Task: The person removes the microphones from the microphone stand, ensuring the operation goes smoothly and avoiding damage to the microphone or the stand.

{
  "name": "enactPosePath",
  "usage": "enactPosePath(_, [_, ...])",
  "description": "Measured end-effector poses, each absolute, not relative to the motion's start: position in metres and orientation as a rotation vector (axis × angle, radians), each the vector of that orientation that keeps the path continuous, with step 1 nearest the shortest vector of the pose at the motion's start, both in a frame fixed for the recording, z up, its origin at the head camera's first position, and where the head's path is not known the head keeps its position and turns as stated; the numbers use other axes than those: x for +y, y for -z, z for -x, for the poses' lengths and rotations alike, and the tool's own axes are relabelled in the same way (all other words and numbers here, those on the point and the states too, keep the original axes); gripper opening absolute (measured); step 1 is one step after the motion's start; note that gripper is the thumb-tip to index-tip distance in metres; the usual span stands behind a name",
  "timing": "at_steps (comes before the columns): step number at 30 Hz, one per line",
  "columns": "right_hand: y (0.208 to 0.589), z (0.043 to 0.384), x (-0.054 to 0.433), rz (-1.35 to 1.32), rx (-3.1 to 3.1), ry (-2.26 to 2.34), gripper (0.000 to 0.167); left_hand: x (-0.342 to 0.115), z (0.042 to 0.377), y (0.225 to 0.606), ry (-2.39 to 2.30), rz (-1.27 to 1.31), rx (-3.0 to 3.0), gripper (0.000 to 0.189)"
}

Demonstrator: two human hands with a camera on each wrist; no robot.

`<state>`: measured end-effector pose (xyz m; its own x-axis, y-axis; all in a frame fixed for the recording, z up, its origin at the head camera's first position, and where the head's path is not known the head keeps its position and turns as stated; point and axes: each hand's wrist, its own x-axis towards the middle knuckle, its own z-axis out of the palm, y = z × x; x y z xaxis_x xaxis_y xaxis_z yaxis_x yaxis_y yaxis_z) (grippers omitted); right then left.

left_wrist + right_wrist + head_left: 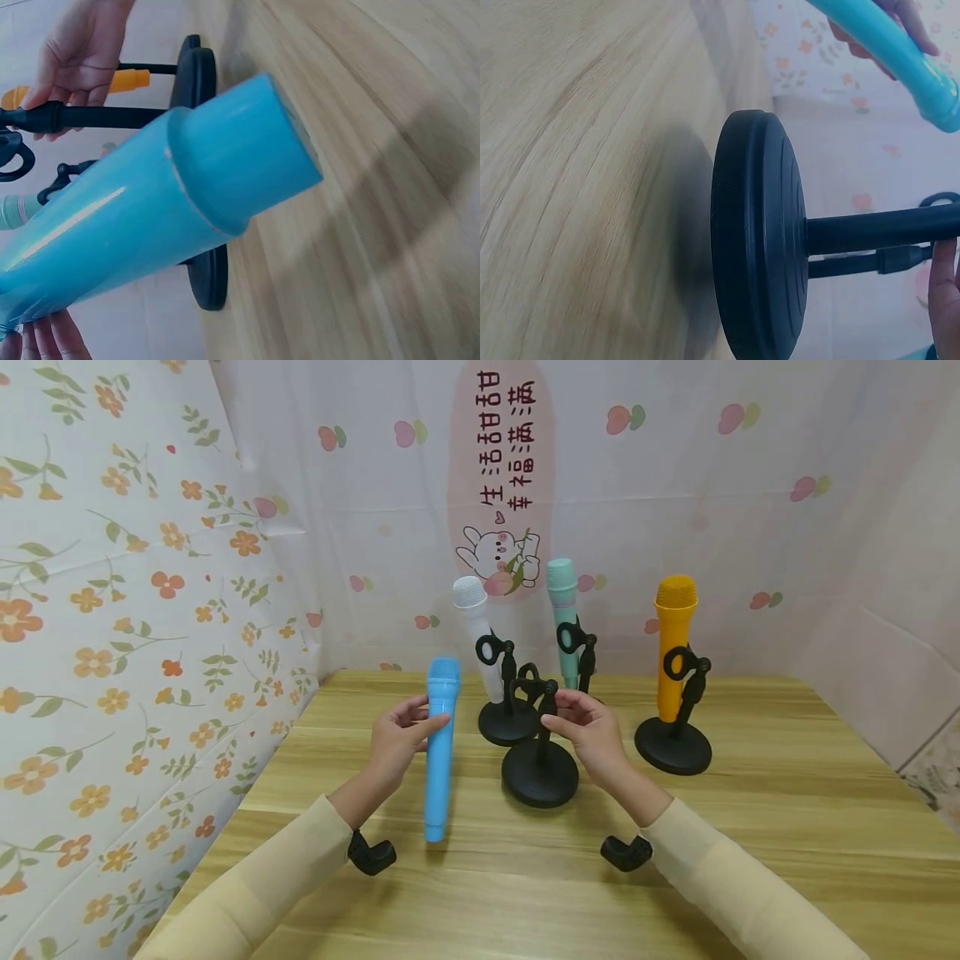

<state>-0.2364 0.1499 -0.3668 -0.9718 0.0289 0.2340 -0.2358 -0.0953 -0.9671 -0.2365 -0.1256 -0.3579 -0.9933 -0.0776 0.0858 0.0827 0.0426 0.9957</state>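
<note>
My left hand point(393, 739) holds a light blue microphone point(439, 760) upright by its upper handle, head up, thumb across the front. The left wrist view shows its plain tail end close up, over the table. With my right hand point(598, 739) I grip the pole of a black microphone stand point(540, 774), just below its clip. The clip ring at the top holds nothing. In the right wrist view the round base point(757, 240) is close to the wood, with a shadow beside it. The microphone and stand are side by side, apart.
Behind them, a white microphone point(483, 643), a mint green microphone point(564, 610) and an orange microphone point(672, 643) stand in black stands on the wooden table point(480, 893). Patterned cloth point(360, 527) hangs at the back and left.
</note>
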Motion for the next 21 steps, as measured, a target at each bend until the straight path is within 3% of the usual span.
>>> enactPosePath(21, [0.359, 0.243, 0.119, -0.311, -2.017, -2.184, 0.040, -0.164, 0.225, 0.360, 2.141, -0.089, -2.268, 0.058])
